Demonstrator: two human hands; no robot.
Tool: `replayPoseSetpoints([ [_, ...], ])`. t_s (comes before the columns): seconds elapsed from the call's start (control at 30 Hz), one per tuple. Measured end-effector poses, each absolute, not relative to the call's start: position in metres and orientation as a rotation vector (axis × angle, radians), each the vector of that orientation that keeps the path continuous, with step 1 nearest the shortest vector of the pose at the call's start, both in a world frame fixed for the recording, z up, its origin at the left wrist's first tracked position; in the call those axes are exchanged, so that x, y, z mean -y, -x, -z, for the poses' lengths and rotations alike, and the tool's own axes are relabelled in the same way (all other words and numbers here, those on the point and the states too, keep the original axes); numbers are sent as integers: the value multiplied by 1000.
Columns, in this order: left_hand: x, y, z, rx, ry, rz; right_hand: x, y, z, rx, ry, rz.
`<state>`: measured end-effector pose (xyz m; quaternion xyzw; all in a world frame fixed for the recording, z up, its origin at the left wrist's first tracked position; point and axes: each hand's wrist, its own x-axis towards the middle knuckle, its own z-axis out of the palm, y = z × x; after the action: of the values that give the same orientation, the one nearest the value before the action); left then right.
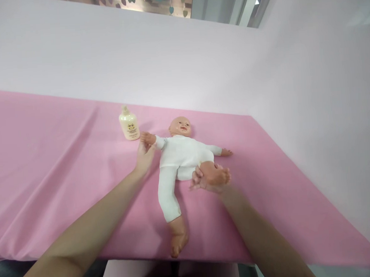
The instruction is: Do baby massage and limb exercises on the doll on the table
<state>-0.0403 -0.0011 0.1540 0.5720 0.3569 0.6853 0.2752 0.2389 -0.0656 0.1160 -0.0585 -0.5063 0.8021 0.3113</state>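
Note:
A baby doll (185,151) with a white cloth body lies on its back on the pink-covered table, head toward the far side. My left hand (145,156) is closed around the doll's hand (148,138) on the left. Lower on the right, my right hand (206,183) grips the doll's bent leg near the foot (218,175), which is lifted off the cloth. The doll's other leg (169,193) stretches toward the front edge, its bare foot (178,240) near that edge. The arm on the right (219,150) lies out to the side, untouched.
A cream pump bottle (129,124) stands just beyond my left hand. Pink cloth (65,173) with creases at left covers the table. White walls (121,55) rise behind and at right, with a window (178,2) at the top.

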Motion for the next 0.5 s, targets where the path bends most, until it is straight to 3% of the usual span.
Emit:
replayPoseSetpoints([
  [0.2,14,29,-154,-994,-1982,-1394,68,-230,-129,842,468,-2036],
  [0.5,16,36,-157,-1049,-1972,-1448,66,-233,-128,906,385,-2075],
])
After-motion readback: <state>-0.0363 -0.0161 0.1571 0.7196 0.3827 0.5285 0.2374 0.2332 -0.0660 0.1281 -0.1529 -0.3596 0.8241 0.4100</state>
